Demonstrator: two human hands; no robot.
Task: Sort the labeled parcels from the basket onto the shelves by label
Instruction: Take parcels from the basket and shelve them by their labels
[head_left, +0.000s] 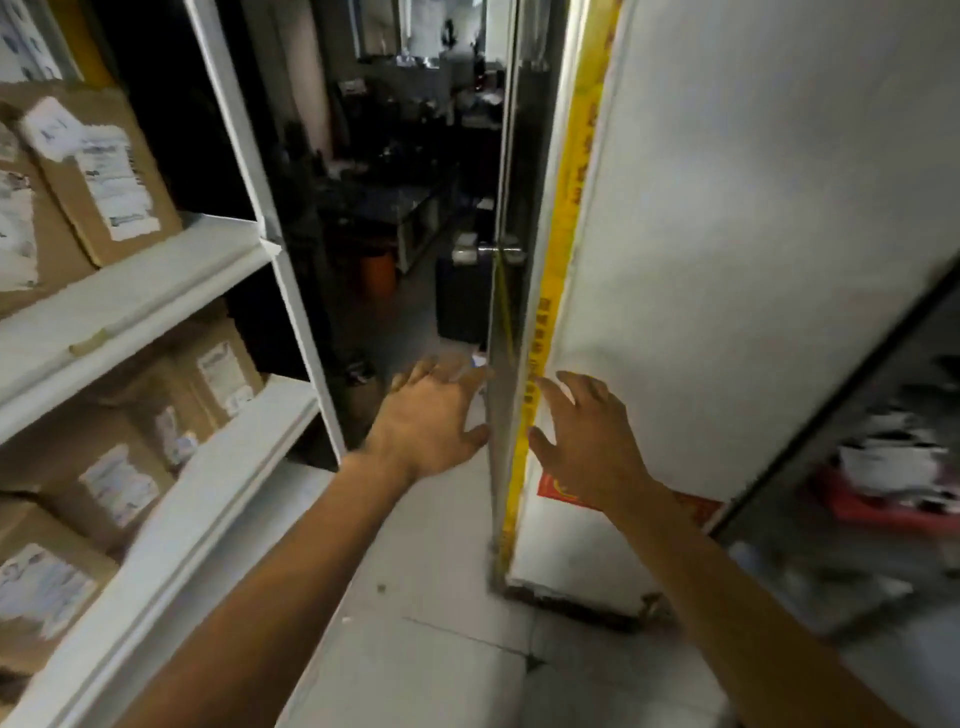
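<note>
Left hand (434, 415) and right hand (587, 441) reach forward with fingers spread, holding nothing, either side of a door edge (501, 415). Bare floor (441, 649) lies below them. Left of the left hand, labeled parcels (104, 171) sit on white shelves (156, 280).

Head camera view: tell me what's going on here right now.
A person stands beside a white shelf unit stocked with labeled cardboard parcels. Both arms are stretched forward toward the edge of a glass door with a yellow strip beside it. The left hand and the right hand are open with fingers spread, one on each side of the door's edge, and neither holds a parcel. The picture is blurred, so actual contact with the door is unclear. No basket is in view.
</note>
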